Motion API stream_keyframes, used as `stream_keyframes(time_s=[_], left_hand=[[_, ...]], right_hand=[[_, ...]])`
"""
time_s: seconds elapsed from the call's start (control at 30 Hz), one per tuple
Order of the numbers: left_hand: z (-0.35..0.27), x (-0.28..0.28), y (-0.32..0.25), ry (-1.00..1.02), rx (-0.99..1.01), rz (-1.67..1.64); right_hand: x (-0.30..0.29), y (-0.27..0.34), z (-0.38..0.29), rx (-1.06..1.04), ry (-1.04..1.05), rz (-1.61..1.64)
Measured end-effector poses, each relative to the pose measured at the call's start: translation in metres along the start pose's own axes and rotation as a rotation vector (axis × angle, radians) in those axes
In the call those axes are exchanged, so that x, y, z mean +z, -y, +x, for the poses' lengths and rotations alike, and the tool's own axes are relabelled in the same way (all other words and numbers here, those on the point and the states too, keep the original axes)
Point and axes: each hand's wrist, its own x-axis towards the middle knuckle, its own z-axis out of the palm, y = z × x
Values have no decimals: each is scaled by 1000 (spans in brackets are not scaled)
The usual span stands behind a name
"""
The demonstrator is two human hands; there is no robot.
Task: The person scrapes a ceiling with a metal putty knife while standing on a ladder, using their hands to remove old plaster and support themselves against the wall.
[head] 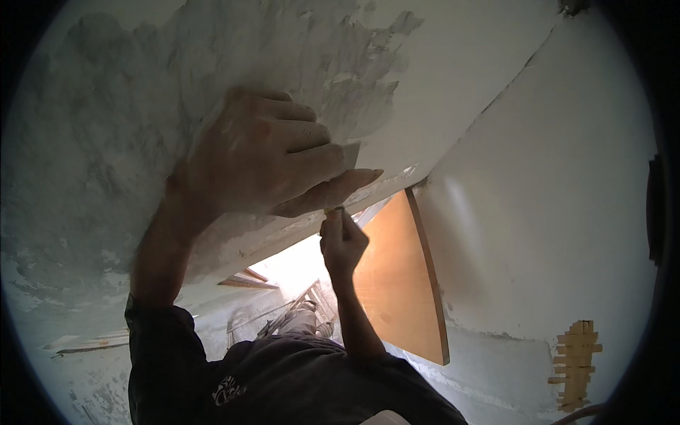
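My left hand [271,149], large and close in the view, has curled fingers and its thumb below them, shut on a thin grey flat blade [351,154] whose corner shows between finger and thumb. The rest of the blade is hidden. It lies over the plastered surface [149,90], which has dark grey patches and ragged edges. My right hand [345,241] is just below the left, closed around a small object [334,210] at its fingertips; its kind cannot be told.
An orange-brown wooden panel [396,276] stands right of my right forearm. Beyond lies a pale wall [531,212], with a crack along its joint and a patch of tan strips [576,366]. Below, by my feet, is a ladder-like frame [319,297]. Bright light comes through the gap.
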Motion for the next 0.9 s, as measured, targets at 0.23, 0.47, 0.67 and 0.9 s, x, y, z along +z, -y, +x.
stream_keyframes(time_s=[0.23,0.47,0.67,0.9], left_hand=[[1,0,-1,-8,12,19],[5,-4,-1,4,10,15],[-1,1,-1,40,10,25],[10,-2,-3,54,-15,37]], right_hand=[[-22,-14,17,27,-75,62],[-23,-63,-14,60,-47,60],[-28,12,44,27,-20,189],[-24,-62,-22,112,12,74]])
